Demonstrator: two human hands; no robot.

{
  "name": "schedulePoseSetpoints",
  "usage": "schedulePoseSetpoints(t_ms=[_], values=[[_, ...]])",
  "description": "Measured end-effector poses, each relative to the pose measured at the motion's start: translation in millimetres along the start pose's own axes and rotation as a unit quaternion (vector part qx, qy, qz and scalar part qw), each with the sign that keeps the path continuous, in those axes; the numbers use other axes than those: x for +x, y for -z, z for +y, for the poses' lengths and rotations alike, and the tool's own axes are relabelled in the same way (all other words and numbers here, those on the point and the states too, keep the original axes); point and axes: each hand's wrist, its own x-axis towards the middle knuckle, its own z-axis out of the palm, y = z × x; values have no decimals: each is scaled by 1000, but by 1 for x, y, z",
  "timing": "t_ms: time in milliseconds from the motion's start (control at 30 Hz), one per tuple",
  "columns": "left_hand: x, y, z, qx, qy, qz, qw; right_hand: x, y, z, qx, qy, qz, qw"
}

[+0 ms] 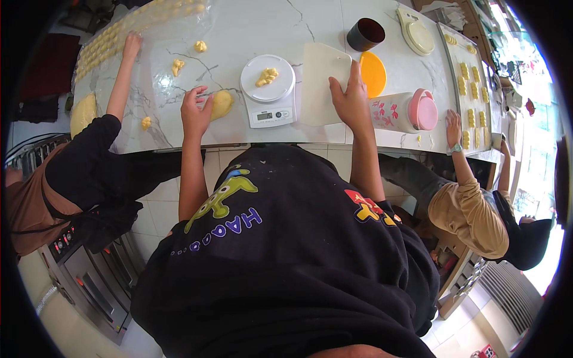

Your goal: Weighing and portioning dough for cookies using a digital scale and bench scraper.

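Observation:
My left hand [197,110] is open, fingers bent, at the left side of a smooth yellow dough lump [221,104]; whether it touches it is unclear. My right hand [352,98] grips the right edge of a flat white plastic scraper [319,89], thumb on top. Between my hands stands a white digital scale [268,113], a small knobbly dough piece [267,76] on its round platform. Small dough bits [200,46] lie on the marble-patterned table [256,24] at the upper left.
A dark cup [365,33], orange lid [373,74], pink-lidded container [394,116] and cream scale [416,33] stand right. Dough rows lie under plastic [101,53] and on a tray [484,119]. Co-workers flank me: one [83,173] left, one [471,221] right.

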Motion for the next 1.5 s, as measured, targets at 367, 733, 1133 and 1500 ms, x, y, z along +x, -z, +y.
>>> schedulePoseSetpoints(t_ms=[367, 733, 1133, 1500], values=[[0, 1, 2, -4, 1, -3, 1000, -2, 0, -2, -7, -2, -19, 1000], [-3, -5, 24, -8, -27, -3, 1000, -4, 3, -3, -13, -30, -52, 998], [20, -57, 91, 186, -389, -153, 889, -8, 3, 0, -9, -36, -52, 998], [36, -65, 89, 162, -346, -247, 891, -30, 3, 26, -42, -20, -3, 999]])
